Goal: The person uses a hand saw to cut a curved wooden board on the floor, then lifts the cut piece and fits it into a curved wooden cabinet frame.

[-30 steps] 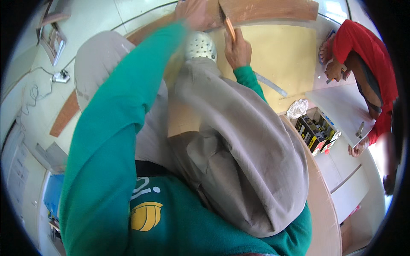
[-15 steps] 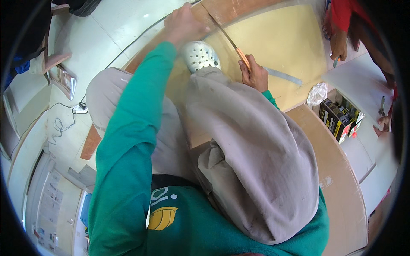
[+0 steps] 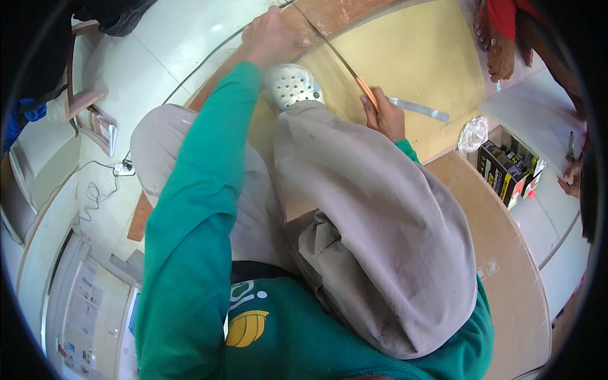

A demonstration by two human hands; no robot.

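Note:
My left hand (image 3: 272, 38) rests on a brown wooden board (image 3: 329, 14) at the top, fingers and thumb apart, slightly blurred. My right hand (image 3: 386, 117) grips the orange handle (image 3: 366, 90) of a long, thin-bladed saw (image 3: 342, 58), whose blade reaches up across the board's edge beside my left hand. Below the board lies a pale yellow sheet (image 3: 411, 57). A grey metal strip (image 3: 424, 111) lies on it just right of my right hand. My white perforated clog (image 3: 291, 85) stands between my hands, beneath my trouser leg.
At upper right a co-worker in red (image 3: 506, 16) has bare skin and a hand near a white panel (image 3: 519, 114). Below are a plastic bag (image 3: 472, 133) and a black-yellow box (image 3: 497, 171). Left are a cord with a power strip (image 3: 123, 168) and someone in dark clothing (image 3: 38, 44).
Over the last second the view has shifted, and the saw handle with my right hand sits lower and further right in the picture. Since half a second ago little has moved.

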